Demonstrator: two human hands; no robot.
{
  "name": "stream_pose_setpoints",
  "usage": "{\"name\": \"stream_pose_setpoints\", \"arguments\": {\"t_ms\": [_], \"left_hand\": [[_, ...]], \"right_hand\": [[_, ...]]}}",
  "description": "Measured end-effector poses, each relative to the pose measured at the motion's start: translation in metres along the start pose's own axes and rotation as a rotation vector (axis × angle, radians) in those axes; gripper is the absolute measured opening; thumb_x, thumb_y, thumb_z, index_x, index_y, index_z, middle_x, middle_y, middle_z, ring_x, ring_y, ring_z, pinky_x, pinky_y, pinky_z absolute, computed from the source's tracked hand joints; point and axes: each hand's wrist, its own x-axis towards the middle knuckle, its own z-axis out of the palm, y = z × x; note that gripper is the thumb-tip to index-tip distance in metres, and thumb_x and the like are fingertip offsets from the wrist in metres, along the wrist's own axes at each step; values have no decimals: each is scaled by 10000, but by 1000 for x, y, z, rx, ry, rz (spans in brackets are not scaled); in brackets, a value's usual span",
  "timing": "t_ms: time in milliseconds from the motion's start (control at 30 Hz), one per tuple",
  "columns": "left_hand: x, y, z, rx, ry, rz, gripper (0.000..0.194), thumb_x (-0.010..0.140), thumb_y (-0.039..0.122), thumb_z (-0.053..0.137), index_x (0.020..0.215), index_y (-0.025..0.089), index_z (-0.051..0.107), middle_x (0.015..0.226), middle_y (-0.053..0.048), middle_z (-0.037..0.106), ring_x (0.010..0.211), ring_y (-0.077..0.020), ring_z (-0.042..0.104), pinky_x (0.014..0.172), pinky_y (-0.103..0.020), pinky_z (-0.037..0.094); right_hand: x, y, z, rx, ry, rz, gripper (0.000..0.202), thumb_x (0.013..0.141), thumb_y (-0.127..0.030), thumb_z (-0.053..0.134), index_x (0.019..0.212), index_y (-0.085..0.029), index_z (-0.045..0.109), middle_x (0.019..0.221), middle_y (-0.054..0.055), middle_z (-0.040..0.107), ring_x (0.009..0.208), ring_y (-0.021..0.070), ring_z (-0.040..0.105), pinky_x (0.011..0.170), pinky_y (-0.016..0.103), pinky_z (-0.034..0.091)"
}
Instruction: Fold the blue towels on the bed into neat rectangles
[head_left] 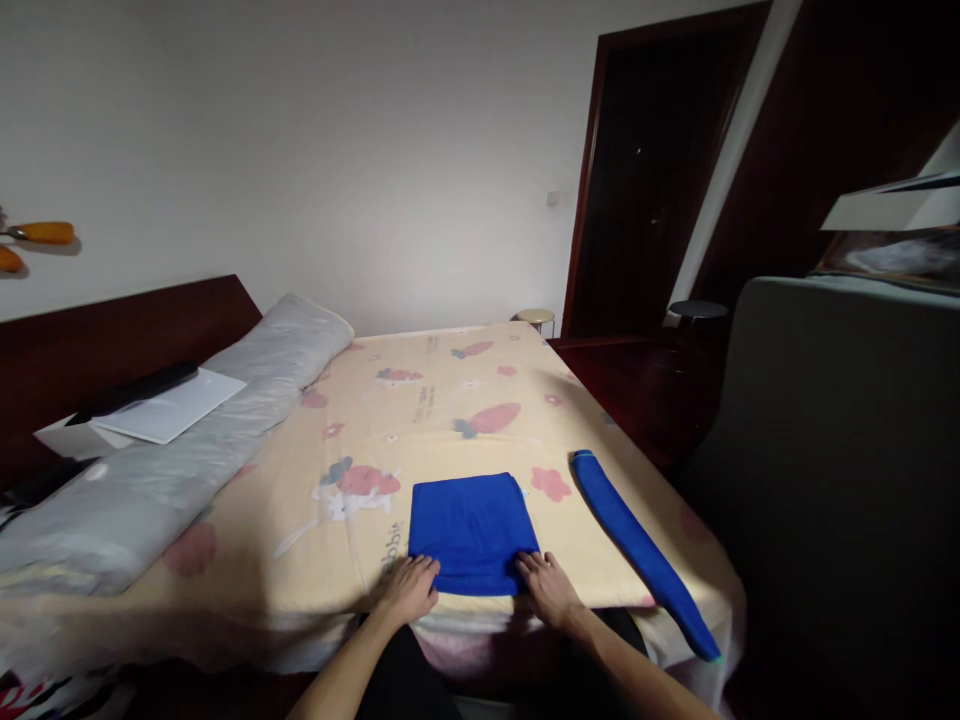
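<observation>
A blue cloth (472, 530), folded into a flat square, lies on the bed near its front edge. My left hand (412, 588) touches the cloth's lower left corner, its fingers close together. At the lower right corner, my right hand (549, 588) rests its fingers on the cloth's edge. Whether either hand pinches the fabric is hidden. To the right of my right hand, a long narrow blue piece (641, 550) lies slantwise, its near end by the bed's corner.
The bed (300, 520) has a cream patterned sheet. A grey rolled quilt (150, 500) lies along the left, with a white flat object (171, 405) on it. A dark panel (847, 450) stands at the right. Two stools, one pale (535, 316), one dark (697, 310), stand beyond.
</observation>
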Motion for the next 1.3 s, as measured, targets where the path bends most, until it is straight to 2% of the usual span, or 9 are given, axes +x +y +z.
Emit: {"name": "stream_pose_setpoints", "arguments": {"t_ms": [500, 733, 967, 1300], "left_hand": [[-1, 3, -5, 8, -7, 12, 383, 809, 234, 433, 1169, 226, 566, 1270, -75, 595, 1231, -245, 487, 1049, -393, 339], [0, 3, -2, 7, -1, -4, 394, 805, 235, 443, 1181, 228, 562, 1283, -78, 588, 1229, -251, 490, 1064, -413, 328], [0, 5, -4, 10, -12, 5, 400, 796, 232, 445, 1177, 213, 566, 1299, -89, 573, 1236, -257, 483, 1061, -414, 342], [0, 6, -5, 9, -7, 14, 390, 796, 233, 442, 1159, 190, 576, 1264, -102, 587, 1208, -269, 502, 1042, -422, 365]], "right_hand": [[-2, -3, -7, -7, -21, -4, 573, 762, -256, 544, 1320, -129, 508, 1390, 166, 492, 1220, 324, 447, 1018, 453, 284], [-1, -2, -4, -11, 1, -2, 551, 765, -238, 522, 1312, -173, 520, 1384, 141, 505, 1209, 308, 455, 1005, 439, 286], [-1, -3, -2, -5, -19, -2, 581, 771, -246, 521, 1337, -118, 493, 1402, 170, 478, 1230, 328, 432, 1020, 457, 280], [-2, -3, -4, 8, -19, 4, 554, 793, -256, 518, 1332, -130, 500, 1403, 163, 477, 1235, 325, 430, 1031, 452, 276]]}}
